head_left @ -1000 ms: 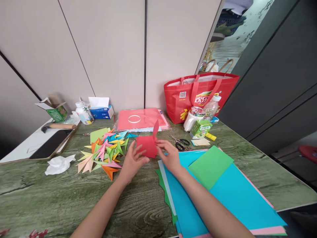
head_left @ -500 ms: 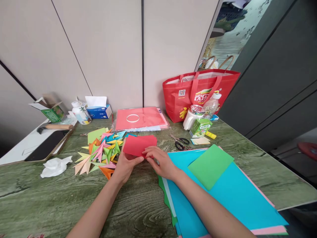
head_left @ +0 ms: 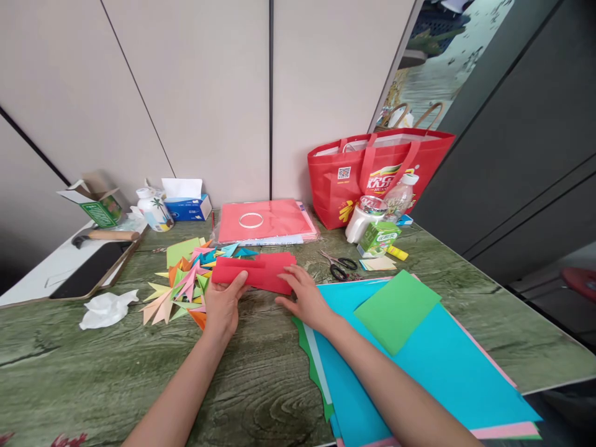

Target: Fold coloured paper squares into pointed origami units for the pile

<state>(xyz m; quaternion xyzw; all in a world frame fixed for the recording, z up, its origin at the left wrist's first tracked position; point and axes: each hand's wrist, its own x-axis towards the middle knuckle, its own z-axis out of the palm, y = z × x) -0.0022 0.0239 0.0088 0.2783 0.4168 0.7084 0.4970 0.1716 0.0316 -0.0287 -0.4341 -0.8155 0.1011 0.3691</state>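
Note:
Pieces of red paper (head_left: 272, 273), one overlapping another, are held up above the table. My left hand (head_left: 224, 307) grips their left part, thumb on the near face and the other fingers behind. At the right end is my right hand (head_left: 305, 295); its fingertips lie over the paper's edge while the thumb stands apart below, so the hand looks open. Folded paper pieces (head_left: 186, 282) in many colours are heaped just left of my left hand. Under my right forearm lie large blue sheets (head_left: 419, 385) with a green square of paper (head_left: 398, 310) on top.
Black-handled scissors (head_left: 339, 270) lie beyond my right hand. Behind them stand a green carton (head_left: 379, 240), a white mug (head_left: 361, 223), a bottle (head_left: 400, 195) and a red bag (head_left: 333, 198). A crumpled tissue (head_left: 108, 309) and a hammer (head_left: 109, 235) are at the left.
The red paper has spread out to the left, with a second layer now showing. My left hand has moved left with it, and my right hand's fingers have loosened from the lower edge.

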